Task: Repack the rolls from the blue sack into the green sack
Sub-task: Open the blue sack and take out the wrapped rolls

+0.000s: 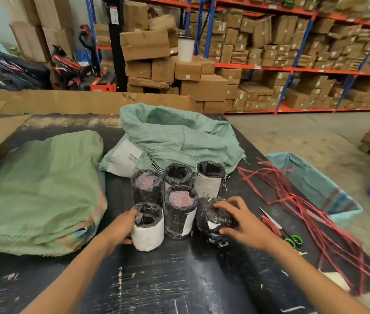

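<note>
Head view: six upright rolls wrapped in black plastic, clustered at the middle of the scuffed black table top [179,279]. Front row: black-wrapped roll with a white paper band [148,232] at left, gripped at its side by the left hand [122,230], fingers curled around the band. Middle front roll with a pinkish top [180,214] touching it. Crinkled black roll at front right [213,219], tilted, clasped by the right hand [245,225], fingers spread over its top and thumb pressed on its near side. Back row of three: roll with a pinkish top [146,185], open-topped black roll [177,174], roll with a white label [210,177].

Just behind the cluster, a pale blue-green woven sack [179,137], mouth open and slumped, white label on its side. At far left, a flat green woven sack [39,191] lying on the table. To the right, loose red plastic straps [310,214] and green-handled scissors [292,240]. Beyond the table edge, a light blue sack-lined bin [315,184]. Shelves of cardboard boxes [270,53] behind.
</note>
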`<state>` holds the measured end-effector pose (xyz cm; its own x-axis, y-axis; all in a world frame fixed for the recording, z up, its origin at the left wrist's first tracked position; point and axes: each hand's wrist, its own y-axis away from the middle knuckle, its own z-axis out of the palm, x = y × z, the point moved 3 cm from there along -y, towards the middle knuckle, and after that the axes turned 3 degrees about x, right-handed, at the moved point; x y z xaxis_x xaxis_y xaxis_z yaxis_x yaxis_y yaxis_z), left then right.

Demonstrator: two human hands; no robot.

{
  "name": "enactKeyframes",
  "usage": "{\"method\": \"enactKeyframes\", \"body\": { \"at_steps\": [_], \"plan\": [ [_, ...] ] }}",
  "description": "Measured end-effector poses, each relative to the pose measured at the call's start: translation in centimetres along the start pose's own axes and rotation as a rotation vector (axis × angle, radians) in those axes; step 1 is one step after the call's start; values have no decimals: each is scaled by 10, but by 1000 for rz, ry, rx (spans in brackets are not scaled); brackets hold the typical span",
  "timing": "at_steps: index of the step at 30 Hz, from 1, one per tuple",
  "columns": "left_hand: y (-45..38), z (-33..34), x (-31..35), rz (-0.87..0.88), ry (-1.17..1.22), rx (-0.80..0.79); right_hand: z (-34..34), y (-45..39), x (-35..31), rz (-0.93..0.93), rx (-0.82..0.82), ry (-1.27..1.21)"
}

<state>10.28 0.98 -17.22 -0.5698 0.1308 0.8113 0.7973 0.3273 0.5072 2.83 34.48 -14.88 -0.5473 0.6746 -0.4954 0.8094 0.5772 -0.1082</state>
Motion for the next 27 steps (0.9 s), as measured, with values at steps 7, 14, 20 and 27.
{"method": "enactKeyframes", "body": {
  "at_steps": [7,14,20,27],
  "plan": [
    [-2,0,-4,224,-185,248,6,-2,-3,35,6,87],
    [-6,-2,-8,240,-171,240,-4,-1,-9,65,-66,12],
    [17,-11,41,627,-272,609,-32,-24,-26,31,115,-10],
    [23,-5,153,1054,-297,416,-80,-119,-47,-92,344,-282]
  ]
}}
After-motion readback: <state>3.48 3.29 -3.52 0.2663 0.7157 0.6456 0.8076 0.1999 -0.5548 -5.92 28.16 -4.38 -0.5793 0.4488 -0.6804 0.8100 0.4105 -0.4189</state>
